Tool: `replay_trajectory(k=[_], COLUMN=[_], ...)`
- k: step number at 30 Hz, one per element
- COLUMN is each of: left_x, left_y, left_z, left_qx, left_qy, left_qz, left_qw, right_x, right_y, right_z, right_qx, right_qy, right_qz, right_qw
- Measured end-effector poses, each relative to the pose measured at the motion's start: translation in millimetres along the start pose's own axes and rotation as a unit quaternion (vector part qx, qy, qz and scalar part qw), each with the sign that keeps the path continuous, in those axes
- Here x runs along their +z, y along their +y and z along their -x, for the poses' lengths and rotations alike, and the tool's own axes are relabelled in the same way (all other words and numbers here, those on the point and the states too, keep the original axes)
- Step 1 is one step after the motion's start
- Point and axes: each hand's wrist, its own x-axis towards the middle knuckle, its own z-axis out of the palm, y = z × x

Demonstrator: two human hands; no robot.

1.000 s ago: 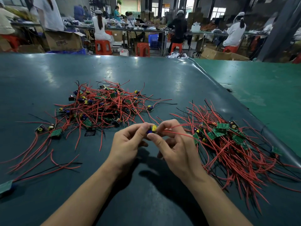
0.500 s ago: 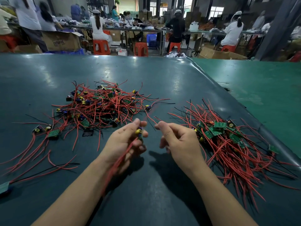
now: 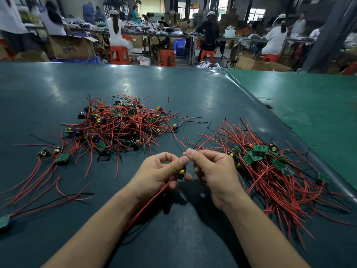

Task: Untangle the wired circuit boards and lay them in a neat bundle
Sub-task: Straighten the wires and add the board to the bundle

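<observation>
Fingers of the left hand (image 3: 158, 175) curl round one small circuit board (image 3: 181, 174), thumb pressed on top; a yellow-capped cylindrical capacitor shows beside the thumb, and the board's thin red leads (image 3: 148, 202) trail back under the palm along the forearm. Right hand (image 3: 214, 171), just beside the left, pinches a red wire (image 3: 207, 141) between thumb and forefinger tip, the remaining fingers curled in; the wire runs up and away toward the far right, with a thin black wire alongside. Both hands are held above the near middle of the table (image 3: 173, 84), a dark teal, smooth, glossy sheet with glare patches.

Tangled heap (image 3: 116, 126), left of centre: red and a few black insulated wires knotted over small green rectangular boards with yellow and blue cylindrical parts. Stray boards and long curved leads spread toward the left edge.

Sorted bundle (image 3: 270, 171), by the right edge: green boards clustered together, red wires fanning roughly parallel toward the near right corner.

Beyond the far edge: red plastic stools (image 3: 167, 58), cardboard boxes, seated workers, blurred.
</observation>
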Motion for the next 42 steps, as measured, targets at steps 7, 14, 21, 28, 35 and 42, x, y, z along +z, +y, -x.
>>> replay_trajectory(k=[7,14,21,28,35,42], left_x=[4,4,0,1,4,6], left_y=[4,1,4,6,8,10], left_z=[9,17,17,9,14,28], left_qx=[-0.004,-0.024,0.003,0.07,0.019,-0.028], left_qy=[-0.064,-0.14,-0.138,-0.005,-0.048,-0.159], left_qz=[-0.028,-0.038,0.007,0.024,-0.006,0.057], left_qw=[0.998,0.989,0.99,0.997,0.999,0.985], right_x=[-13,-23,-22,-9,-14,-26], right_y=[-6,-10,-9,-9,-12,-18], right_z=[-10,-17,-18,3,-3,-12], right_qx=[0.002,0.022,0.021,0.12,0.091,0.035], right_qy=[0.071,0.123,0.13,-0.144,-0.085,0.066], right_qz=[-0.065,-0.159,-0.192,-0.04,-0.053,-0.131], right_qw=[0.995,0.979,0.973,0.981,0.991,0.989])
